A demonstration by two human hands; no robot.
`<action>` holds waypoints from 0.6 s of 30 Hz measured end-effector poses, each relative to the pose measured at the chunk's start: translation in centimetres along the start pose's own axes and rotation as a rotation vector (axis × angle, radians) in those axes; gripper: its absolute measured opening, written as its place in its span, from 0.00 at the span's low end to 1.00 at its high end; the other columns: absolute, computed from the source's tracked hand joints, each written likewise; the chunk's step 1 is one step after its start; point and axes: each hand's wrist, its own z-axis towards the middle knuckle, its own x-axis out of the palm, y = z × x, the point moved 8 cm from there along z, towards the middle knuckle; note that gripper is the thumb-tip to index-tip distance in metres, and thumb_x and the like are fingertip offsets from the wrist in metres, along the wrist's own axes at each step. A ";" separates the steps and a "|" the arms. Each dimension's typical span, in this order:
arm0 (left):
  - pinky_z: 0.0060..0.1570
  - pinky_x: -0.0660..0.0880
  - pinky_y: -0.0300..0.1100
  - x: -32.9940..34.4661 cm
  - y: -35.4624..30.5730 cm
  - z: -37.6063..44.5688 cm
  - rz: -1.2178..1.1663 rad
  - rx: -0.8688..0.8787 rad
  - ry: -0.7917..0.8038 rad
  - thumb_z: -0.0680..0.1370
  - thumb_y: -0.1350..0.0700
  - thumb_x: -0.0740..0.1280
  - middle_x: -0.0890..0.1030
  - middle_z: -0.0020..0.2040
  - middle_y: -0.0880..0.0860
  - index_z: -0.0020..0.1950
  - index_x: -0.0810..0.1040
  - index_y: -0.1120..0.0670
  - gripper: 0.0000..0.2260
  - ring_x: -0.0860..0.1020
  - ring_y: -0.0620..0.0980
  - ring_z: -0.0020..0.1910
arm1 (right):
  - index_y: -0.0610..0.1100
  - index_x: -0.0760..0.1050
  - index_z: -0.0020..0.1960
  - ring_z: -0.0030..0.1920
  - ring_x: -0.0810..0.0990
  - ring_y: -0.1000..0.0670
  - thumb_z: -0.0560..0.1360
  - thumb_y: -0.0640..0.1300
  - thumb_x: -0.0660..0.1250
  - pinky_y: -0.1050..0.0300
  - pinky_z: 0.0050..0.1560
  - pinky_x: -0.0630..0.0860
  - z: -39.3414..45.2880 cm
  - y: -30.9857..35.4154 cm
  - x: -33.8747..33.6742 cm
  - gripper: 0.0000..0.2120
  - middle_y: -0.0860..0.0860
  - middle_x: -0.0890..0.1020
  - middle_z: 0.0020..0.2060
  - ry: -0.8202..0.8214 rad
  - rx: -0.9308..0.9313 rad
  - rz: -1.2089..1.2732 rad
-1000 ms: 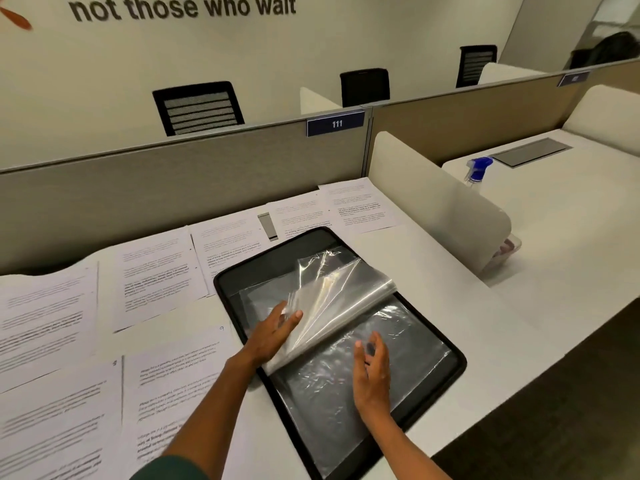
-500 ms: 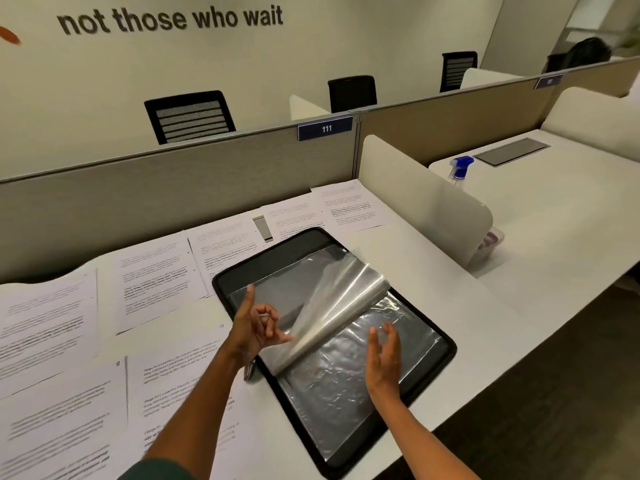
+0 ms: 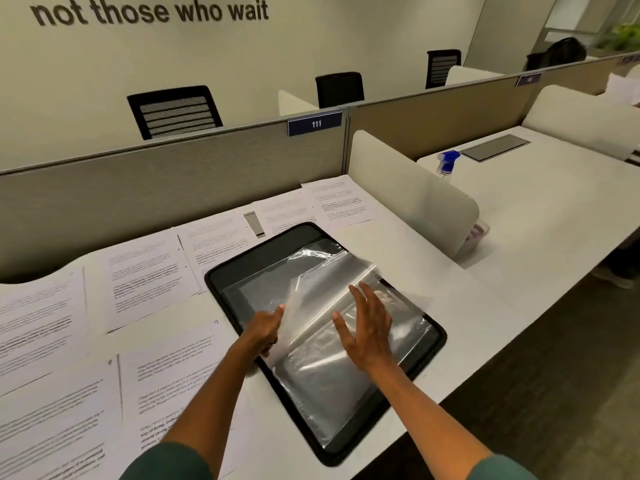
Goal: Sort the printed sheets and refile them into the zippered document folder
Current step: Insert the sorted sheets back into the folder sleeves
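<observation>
Near the table's [image 3: 467,306] front edge, lying open at a slant: black zippered folder [image 3: 429,362], one corner reaching almost to that edge. Bare table surface running between folder and right-hand divider [image 3: 408,202]. Filling the folder: clear plastic sleeves [image 3: 322,379], showing no paper inside, a batch of them arching up mid-turn. Left hand [image 3: 265,332] reaching under the lifted sleeves at the folder's left edge, grip partly hidden, hard to tell. Right hand [image 3: 367,327] hovering or pressing flat on the sleeves, fingers spread, gripping nothing. Spreading along the back and left edges: printed sheets [image 3: 145,275], lying in rows, untouched.
</observation>
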 end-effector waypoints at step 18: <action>0.47 0.79 0.49 -0.8 -1.3 0.9 0.056 0.382 -0.003 0.79 0.59 0.69 0.83 0.43 0.55 0.49 0.81 0.51 0.03 0.80 0.53 0.42 | 0.50 0.63 0.75 0.76 0.60 0.49 0.78 0.68 0.50 0.48 0.72 0.54 1.4 -0.3 -0.7 0.32 0.49 0.61 0.77 -0.042 0.001 -0.066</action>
